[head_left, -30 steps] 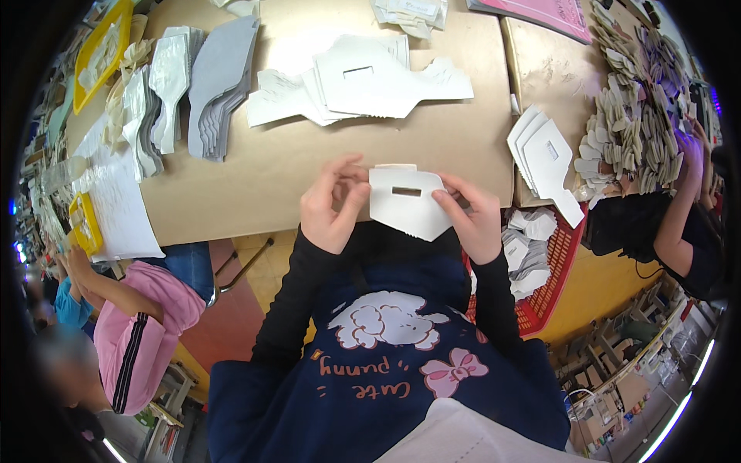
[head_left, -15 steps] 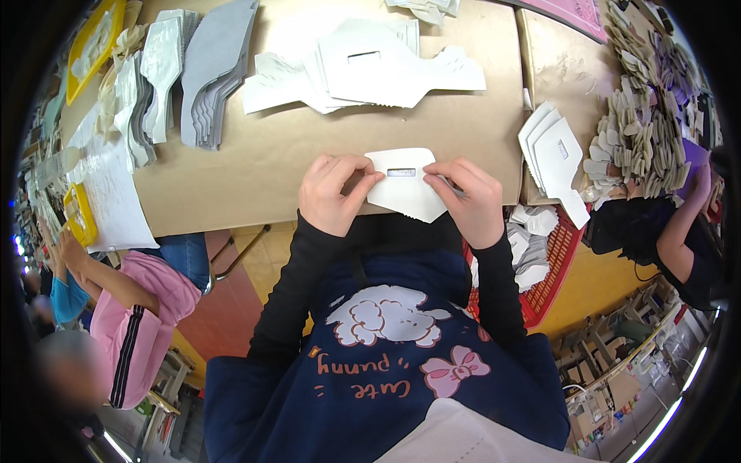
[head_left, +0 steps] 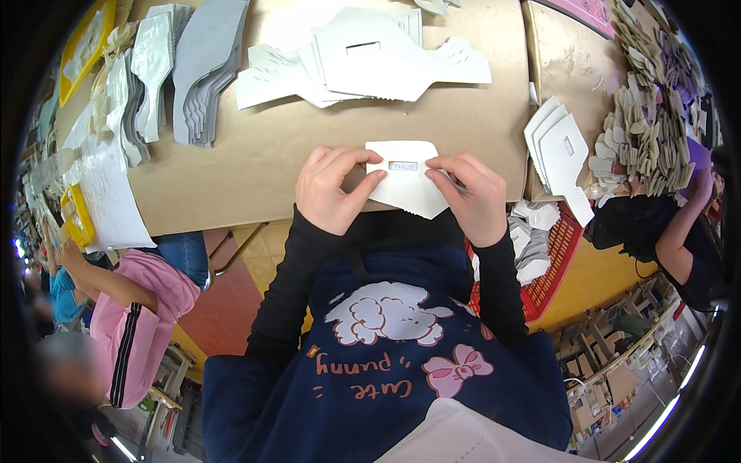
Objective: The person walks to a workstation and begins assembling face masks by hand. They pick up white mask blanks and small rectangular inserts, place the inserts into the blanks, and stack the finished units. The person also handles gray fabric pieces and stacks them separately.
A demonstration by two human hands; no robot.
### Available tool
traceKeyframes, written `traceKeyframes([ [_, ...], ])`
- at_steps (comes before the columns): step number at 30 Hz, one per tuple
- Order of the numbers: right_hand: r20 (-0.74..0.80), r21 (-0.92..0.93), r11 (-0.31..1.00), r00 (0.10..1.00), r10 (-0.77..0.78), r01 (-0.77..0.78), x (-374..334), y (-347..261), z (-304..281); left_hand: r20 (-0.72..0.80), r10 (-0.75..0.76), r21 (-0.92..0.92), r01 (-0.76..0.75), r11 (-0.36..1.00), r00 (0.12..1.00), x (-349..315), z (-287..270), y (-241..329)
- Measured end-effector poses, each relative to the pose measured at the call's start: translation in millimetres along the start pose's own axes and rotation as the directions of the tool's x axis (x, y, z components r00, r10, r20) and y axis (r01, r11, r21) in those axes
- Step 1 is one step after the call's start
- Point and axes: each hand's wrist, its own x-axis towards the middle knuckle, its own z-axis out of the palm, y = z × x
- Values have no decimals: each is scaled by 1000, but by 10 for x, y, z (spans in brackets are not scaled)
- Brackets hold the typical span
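A white, flat cut piece (head_left: 407, 190) with a jagged lower edge is held up at the near edge of the table, in front of my body. A small printed label (head_left: 403, 165) shows in its rectangular window. My left hand (head_left: 330, 191) pinches the piece's left side between thumb and fingers. On the other side, my right hand (head_left: 476, 199) grips it the same way, beside the window. Farther back lies a pile of similar white pieces (head_left: 378, 65), the top one with an unlabelled-looking slot. The fingertips behind the held piece are hidden.
To the right, fanned white pieces (head_left: 557, 147) overhang the table edge above a red basket (head_left: 557, 258) of cut pieces. Grey stacked pieces (head_left: 204, 69) lie far left. Beige piles (head_left: 641, 139) fill the far right. A co-worker in pink (head_left: 147, 309) sits left; another person's arm (head_left: 679, 231) is at right.
The held piece has tilted slightly, so the label in its window now shows more plainly. Both hands keep their pinch on it and have barely moved.
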Motion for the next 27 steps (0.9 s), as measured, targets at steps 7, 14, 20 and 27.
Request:
traceKeyframes([
  [7, 7, -11, 1000, 1000, -8, 8, -2, 8, 4, -5, -1, 8, 1, 1000, 1000, 1, 10, 10],
  [14, 0, -40, 999, 1000, -26, 26, 3, 2, 7, -19, 1, 34, -1, 999, 1000, 9, 30, 8],
  [20, 10, -44, 999, 1000, -6, 7, 4, -2, 10, -12, -19, 58, 19, 998, 1000, 16, 30, 21],
  [27, -2, -43, 998, 999, -39, 39, 2, 6, 24, -13, -7, 83, 8, 997, 1000, 8, 35, 34],
])
